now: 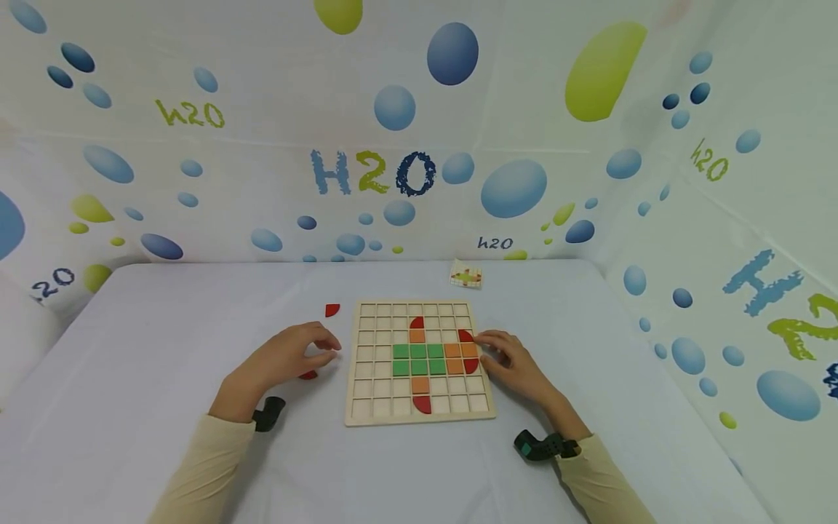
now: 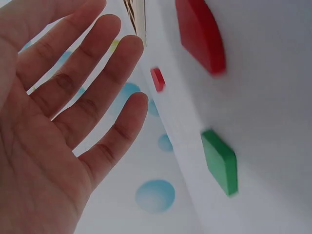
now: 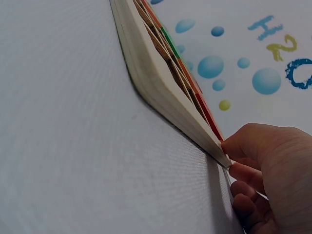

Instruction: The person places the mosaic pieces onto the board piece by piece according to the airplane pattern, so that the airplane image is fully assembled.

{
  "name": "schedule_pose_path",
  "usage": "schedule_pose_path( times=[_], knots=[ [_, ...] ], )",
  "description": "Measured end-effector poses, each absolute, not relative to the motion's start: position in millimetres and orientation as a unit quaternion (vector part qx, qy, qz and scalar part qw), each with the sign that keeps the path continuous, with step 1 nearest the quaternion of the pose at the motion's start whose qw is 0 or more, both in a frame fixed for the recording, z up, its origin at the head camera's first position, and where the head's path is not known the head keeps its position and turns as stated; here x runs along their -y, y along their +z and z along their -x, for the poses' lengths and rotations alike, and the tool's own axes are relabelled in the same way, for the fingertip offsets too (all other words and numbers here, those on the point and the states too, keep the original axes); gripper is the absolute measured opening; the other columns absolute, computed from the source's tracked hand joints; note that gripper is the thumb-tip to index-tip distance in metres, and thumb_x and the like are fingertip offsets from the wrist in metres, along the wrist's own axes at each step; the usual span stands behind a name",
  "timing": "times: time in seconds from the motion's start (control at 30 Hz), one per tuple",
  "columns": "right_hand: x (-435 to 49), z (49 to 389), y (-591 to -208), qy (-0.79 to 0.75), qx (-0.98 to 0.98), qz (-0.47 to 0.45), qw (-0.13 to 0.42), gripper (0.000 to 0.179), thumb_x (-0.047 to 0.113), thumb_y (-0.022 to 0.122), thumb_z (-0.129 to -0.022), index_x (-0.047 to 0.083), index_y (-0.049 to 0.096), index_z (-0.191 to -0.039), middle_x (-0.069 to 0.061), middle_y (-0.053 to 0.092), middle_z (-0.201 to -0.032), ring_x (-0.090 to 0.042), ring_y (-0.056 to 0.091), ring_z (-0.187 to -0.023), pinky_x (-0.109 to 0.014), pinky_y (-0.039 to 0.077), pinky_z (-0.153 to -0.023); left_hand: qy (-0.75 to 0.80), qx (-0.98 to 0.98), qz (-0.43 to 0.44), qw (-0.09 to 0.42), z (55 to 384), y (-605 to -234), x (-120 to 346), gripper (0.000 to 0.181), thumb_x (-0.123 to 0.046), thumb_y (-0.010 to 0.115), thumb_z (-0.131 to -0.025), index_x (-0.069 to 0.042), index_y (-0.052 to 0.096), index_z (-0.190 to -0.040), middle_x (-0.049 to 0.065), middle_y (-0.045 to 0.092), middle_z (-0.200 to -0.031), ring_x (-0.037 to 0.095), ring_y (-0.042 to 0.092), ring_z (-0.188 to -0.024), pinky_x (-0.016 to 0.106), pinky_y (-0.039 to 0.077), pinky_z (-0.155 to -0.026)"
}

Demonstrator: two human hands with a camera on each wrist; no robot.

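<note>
My left hand (image 1: 294,354) hovers left of the wooden grid board (image 1: 382,420), fingers spread apart and holding nothing. Below it, a red quarter-round piece (image 1: 308,375) lies partly hidden; the left wrist view shows a red piece (image 2: 202,36) and a green piece (image 2: 220,162) on the cloth. My right hand (image 1: 517,364) rests with thumb and fingertips at the board's right rim (image 3: 180,114), fingers loosely bent. Set in the board are several green squares (image 1: 418,352), orange squares (image 1: 420,385) and red quarter-round pieces (image 1: 422,405).
Another red quarter-round piece (image 1: 332,310) lies by the board's upper left corner. A small picture card (image 1: 466,276) lies behind the board. White cloth (image 1: 419,473) covers the table, and a printed curtain (image 1: 262,160) hangs behind it. Each wrist wears a dark camera mount.
</note>
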State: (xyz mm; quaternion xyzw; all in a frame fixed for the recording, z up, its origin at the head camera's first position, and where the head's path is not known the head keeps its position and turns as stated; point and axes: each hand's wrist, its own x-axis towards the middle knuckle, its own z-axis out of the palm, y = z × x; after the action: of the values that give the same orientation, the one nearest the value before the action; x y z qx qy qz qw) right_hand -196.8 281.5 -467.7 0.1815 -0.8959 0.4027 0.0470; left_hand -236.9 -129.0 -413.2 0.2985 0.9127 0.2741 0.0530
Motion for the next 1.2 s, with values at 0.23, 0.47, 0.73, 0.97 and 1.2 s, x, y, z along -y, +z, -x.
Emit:
schedule_pose_path(
  times=[0.23,0.47,0.73,0.97,1.2],
  knots=[
    [-280,195,-466,0.414,0.891,-0.18,0.049,0.034,0.008,0.064,-0.093,0.003,0.062,-0.127,-0.016,0.055,-0.132,-0.025,0.048,-0.097,-0.028,0.041,-0.076,0.289,-0.918,-0.266,0.062,236,-415,147,0.013,-0.012,0.068,-0.089,-0.007,0.07,-0.102,-0.001,0.064,-0.094,0.022,0.061,-0.093,0.043,0.052,-0.084],
    [-279,195,-466,0.417,0.89,-0.179,0.048,0.034,0.008,0.064,-0.093,0.003,0.062,-0.127,-0.016,0.055,-0.132,-0.025,0.048,-0.098,-0.028,0.041,-0.076,0.297,-0.917,-0.26,0.057,235,-415,162,0.015,-0.01,0.067,-0.089,-0.006,0.07,-0.103,0.001,0.064,-0.096,0.025,0.061,-0.095,0.047,0.051,-0.086],
    [-281,196,-468,0.404,0.894,-0.188,0.055,0.033,0.008,0.062,-0.094,0.002,0.062,-0.127,-0.017,0.056,-0.131,-0.021,0.048,-0.096,-0.026,0.041,-0.076,0.293,-0.921,-0.251,0.053,237,-419,174,0.017,-0.01,0.068,-0.089,-0.004,0.07,-0.104,0.004,0.064,-0.098,0.027,0.062,-0.095,0.049,0.05,-0.088],
    [-282,196,-470,0.405,0.892,-0.191,0.057,0.033,0.007,0.063,-0.094,0.002,0.062,-0.126,-0.017,0.056,-0.131,-0.022,0.047,-0.095,-0.026,0.041,-0.075,0.293,-0.927,-0.229,0.055,238,-423,184,0.02,-0.012,0.071,-0.086,-0.003,0.07,-0.105,0.009,0.063,-0.103,0.03,0.059,-0.098,0.051,0.05,-0.09],
    [-281,196,-469,0.406,0.892,-0.189,0.058,0.033,0.006,0.063,-0.094,0.001,0.062,-0.126,-0.018,0.056,-0.131,-0.023,0.047,-0.095,-0.026,0.04,-0.074,0.29,-0.924,-0.238,0.071,238,-424,192,0.027,-0.007,0.075,-0.079,-0.001,0.07,-0.105,0.013,0.061,-0.106,0.032,0.055,-0.099,0.051,0.048,-0.09]
  ],
)
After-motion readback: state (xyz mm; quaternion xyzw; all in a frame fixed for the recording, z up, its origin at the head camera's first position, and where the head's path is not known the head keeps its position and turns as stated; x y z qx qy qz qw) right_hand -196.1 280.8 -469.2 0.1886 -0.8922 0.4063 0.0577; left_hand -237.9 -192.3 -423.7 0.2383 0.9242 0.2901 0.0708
